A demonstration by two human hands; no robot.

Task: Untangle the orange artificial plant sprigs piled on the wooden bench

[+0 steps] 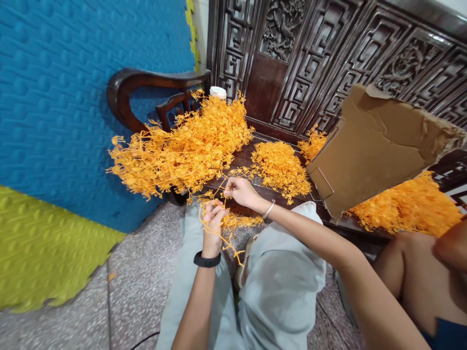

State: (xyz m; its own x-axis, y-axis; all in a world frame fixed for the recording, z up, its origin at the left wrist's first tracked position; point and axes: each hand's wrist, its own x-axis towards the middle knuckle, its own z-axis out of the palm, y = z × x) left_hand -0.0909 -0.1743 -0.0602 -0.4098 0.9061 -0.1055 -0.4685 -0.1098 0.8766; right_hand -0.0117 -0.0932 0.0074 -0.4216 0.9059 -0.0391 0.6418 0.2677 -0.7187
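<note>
My left hand [214,218], with a black band at the wrist, is closed on an orange plastic strand [230,244] that loops round the fingers and hangs down over my lap. My right hand [241,191], wearing a thin bracelet, pinches part of the orange strands just up and right of the left hand. A large orange pile [189,150] lies on the dark wooden bench beyond my hands. A smaller orange pile [280,167] sits to its right. More orange strands hang between my knees, below the right hand.
A cardboard piece [368,146] stands at the right, with another orange heap [408,204] beside it. A curved wooden armrest [127,82] and a white lidded container [218,92] are behind the large pile. Another person's bare leg [412,272] is at the right edge.
</note>
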